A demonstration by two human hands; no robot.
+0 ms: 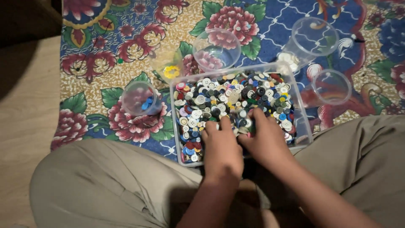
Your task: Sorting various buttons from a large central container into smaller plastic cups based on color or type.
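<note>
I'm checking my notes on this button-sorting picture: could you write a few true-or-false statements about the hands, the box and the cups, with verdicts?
1. Both hands, left hand and right hand, rest in the clear rectangular plastic box of mixed coloured buttons. True.
2. The clear plastic cup with blue buttons stands right of the box. False: it stands left.
3. The cup with yellow buttons is full to the brim. False: only a few lie in it.
4. The box sits on a floral cloth. True.

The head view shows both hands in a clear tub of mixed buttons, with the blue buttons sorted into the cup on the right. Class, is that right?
Not quite. In the head view the cup holding blue buttons stands left of the tub. Both the left hand and right hand are in the buttons.
</note>
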